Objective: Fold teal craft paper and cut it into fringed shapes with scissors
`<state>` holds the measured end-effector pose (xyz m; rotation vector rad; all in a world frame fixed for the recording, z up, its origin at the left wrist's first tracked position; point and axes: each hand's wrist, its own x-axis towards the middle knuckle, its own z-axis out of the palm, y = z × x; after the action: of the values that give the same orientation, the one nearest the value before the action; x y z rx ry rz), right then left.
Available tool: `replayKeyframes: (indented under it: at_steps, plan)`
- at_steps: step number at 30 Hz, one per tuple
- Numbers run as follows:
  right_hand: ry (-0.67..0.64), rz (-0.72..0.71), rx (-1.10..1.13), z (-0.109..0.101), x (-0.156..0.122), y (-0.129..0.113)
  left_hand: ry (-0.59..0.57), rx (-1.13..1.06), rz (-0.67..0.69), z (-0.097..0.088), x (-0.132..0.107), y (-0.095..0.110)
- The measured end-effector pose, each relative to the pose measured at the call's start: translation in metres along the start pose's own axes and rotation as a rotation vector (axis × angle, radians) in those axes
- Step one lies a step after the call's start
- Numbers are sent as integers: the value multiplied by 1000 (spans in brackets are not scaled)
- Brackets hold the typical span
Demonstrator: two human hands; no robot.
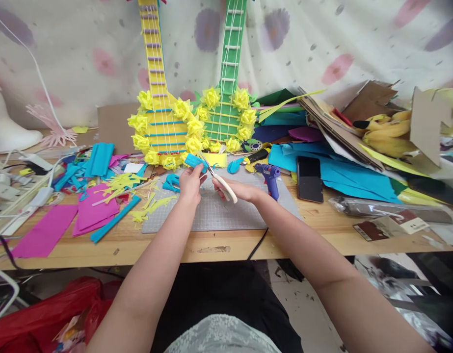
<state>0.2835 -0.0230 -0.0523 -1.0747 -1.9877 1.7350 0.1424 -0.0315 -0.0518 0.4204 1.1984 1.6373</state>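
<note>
My left hand (190, 184) pinches a folded strip of turquoise paper (196, 162) above a grey cutting mat (219, 215). My right hand (236, 190) grips scissors with cream handles (223, 185), and their blades meet the strip's right edge. Behind the hands lean a yellow paper guitar (160, 122) and a green paper guitar (228, 105), both ringed with yellow paper flowers.
A blue glue gun (269, 177) and a black phone (309, 179) lie right of the mat. Pink, turquoise and yellow paper scraps (97, 201) litter the left of the wooden table (211, 247). Cardboard and paper sheets (344, 147) pile at right. A red bag (42, 314) sits below left.
</note>
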Motion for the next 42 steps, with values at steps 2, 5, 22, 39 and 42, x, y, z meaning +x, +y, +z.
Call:
replayKeyframes:
  at_steps: [2,5,22,39,42]
  plan:
    - [7,5,15,1,0,0,-6,13,-8,-1,1,0]
    - [8,-7,34,1,0,0,-12,24,-26,-1,2,-1]
    - [61,-22,12,-1,3,14,-33,76,-62,-3,5,-2]
    - [54,0,-2,-6,-5,16,-162,238,-131,-16,13,14]
    - [31,14,33,-6,-7,14,-191,254,-139,-18,16,14]
